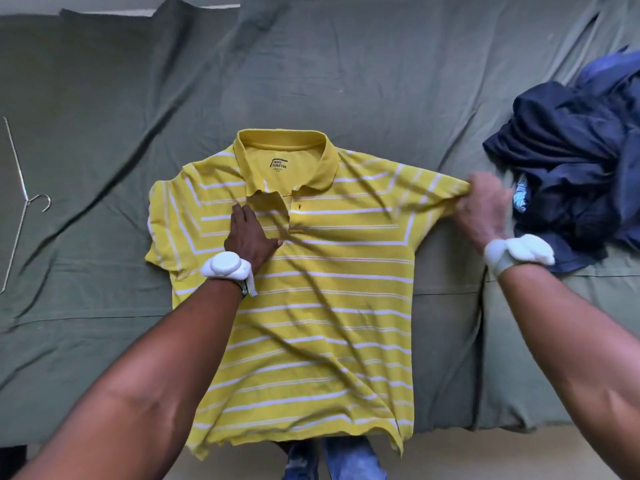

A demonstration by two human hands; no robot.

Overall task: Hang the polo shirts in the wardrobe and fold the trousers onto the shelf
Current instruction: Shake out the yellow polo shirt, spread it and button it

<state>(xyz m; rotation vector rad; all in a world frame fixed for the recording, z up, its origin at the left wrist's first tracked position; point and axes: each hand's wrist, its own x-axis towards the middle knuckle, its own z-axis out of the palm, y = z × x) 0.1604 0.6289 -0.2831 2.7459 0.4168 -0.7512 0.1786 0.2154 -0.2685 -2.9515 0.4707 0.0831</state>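
Covering nearly the whole view, a grey-green sheet (346, 81) lies wrinkled beneath everything. At centre a yellow polo shirt with white stripes (311, 306) lies face up on it, collar toward 12 o'clock, hem hanging over the near edge at 6. A heap of dark blue clothes (575, 168) sits at 3 o'clock. The left hand (250, 237) rests flat, fingers straight, on the chest beside the placket. The right hand (483, 209), blurred, grips the shirt's sleeve, pulling it toward 3. A wire hanger (26, 199) lies at 9 o'clock, well apart.
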